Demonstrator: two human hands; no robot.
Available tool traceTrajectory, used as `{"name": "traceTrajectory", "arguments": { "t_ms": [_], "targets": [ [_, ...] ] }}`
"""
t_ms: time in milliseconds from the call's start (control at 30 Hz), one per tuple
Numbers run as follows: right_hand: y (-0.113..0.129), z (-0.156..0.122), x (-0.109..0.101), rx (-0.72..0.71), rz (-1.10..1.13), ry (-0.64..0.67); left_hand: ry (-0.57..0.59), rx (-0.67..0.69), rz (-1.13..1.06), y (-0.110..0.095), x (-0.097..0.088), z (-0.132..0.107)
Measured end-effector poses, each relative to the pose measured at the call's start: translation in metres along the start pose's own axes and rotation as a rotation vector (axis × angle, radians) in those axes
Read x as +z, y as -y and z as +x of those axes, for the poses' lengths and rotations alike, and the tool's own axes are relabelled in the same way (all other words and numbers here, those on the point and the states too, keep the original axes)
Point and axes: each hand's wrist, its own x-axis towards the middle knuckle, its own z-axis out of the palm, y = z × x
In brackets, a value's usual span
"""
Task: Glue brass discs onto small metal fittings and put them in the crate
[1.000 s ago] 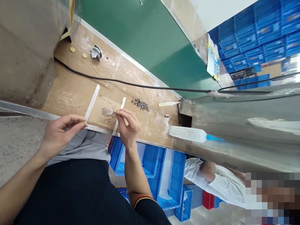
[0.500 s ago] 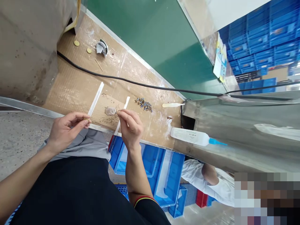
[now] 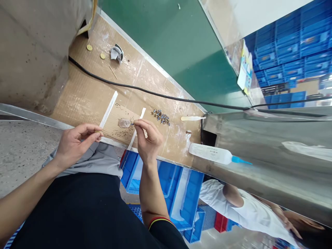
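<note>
My right hand (image 3: pixel 147 136) is pinched on a tiny metal part, its tip touching a small blob of clear glue (image 3: pixel 124 122) on a cardboard piece. My left hand (image 3: pixel 77 140) rests at the bench's near edge, fingers curled in a pinch on a thin small stick, close to the end of a white strip (image 3: pixel 109 109). A second white strip (image 3: pixel 138 128) runs under my right fingers. A pile of small metal parts (image 3: pixel 161 116) lies just right of my right hand.
A black cable (image 3: pixel 145 91) crosses the cardboard-covered bench. A white glue bottle with blue nozzle (image 3: pixel 216 154) lies by a metal housing (image 3: pixel 272 145). A wooden spatula (image 3: pixel 192 118), brass discs (image 3: pixel 89 47) and crumpled tape (image 3: pixel 116 52) lie farther off. Blue bins (image 3: pixel 166 186) sit below. Another person's arm (image 3: pixel 241 202) shows at lower right.
The view has drifted slightly. My right hand's pinch has edged to the glue blob; my left hand has stayed at the bench edge.
</note>
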Motion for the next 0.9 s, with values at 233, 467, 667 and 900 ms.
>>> {"name": "traceTrajectory", "arguments": {
  "t_ms": [233, 467, 667, 900],
  "targets": [
    [-0.0039, 0.0008, 0.0021, -0.005, -0.021, 0.013, -0.007, -0.013, 0.006, 0.0002, 0.0007, -0.0001],
    [-0.0004, 0.0034, -0.0009, -0.037, -0.066, -0.01, -0.007, -0.013, 0.006, 0.0024, 0.0013, 0.0004],
    [-0.0038, 0.0018, 0.0028, -0.103, -0.1, -0.009, -0.006, 0.004, 0.022, 0.0042, 0.0003, 0.0003],
    [0.0023, -0.0013, -0.0012, -0.047, -0.07, -0.107, 0.035, -0.13, -0.142, -0.0034, 0.003, 0.0025]
  ]
}}
